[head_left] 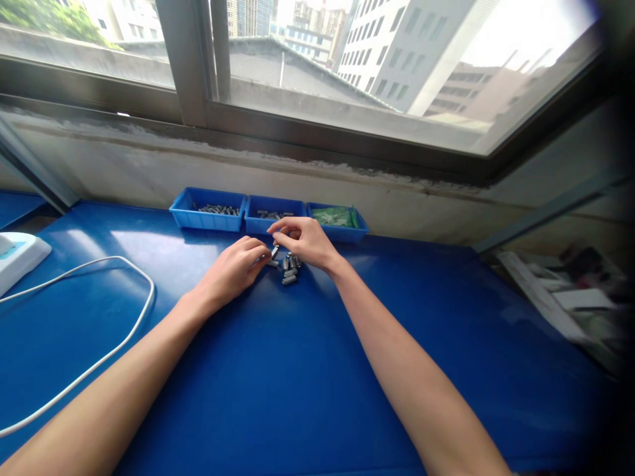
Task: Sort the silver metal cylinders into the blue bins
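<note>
Where the left hand [241,262] is placed: a small metal piece [274,252] is pinched by nearly closed fingers.
Right hand [308,242]: by its fingers, whether anything is gripped cannot be told.
Desk [278,370]: loose pieces [290,266] are heaped alongside.
Grip: best steadied left-handed.

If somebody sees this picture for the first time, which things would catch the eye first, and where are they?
Probably the left hand and right hand, close together over the blue tabletop, beside a small pile of metal pieces. Just behind them, three blue bins stand in a row below the large window. At the picture's left, a white cable loops across the tabletop.
</note>
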`<action>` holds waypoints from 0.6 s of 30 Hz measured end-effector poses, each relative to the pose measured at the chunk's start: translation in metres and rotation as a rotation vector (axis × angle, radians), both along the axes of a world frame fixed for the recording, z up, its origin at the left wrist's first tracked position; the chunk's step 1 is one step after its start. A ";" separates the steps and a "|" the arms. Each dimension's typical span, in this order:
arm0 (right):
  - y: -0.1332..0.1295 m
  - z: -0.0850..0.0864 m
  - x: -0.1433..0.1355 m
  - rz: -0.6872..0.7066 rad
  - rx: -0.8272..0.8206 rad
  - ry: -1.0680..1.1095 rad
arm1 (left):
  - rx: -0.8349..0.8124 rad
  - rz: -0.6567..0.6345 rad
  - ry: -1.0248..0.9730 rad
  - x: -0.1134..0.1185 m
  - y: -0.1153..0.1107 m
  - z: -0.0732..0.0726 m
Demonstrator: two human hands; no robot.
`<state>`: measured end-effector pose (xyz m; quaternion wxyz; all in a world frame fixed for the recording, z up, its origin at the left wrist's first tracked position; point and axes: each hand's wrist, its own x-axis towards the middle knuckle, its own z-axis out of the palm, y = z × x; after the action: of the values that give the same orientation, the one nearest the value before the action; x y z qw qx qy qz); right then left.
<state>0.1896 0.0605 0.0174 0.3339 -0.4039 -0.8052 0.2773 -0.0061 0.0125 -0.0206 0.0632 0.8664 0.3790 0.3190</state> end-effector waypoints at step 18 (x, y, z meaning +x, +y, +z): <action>-0.001 0.000 0.000 0.012 -0.077 0.046 | -0.021 -0.080 0.105 0.004 -0.002 0.000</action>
<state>0.1895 0.0599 0.0176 0.3348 -0.4053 -0.7885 0.3194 -0.0024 0.0102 -0.0210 0.0651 0.8956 0.3504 0.2661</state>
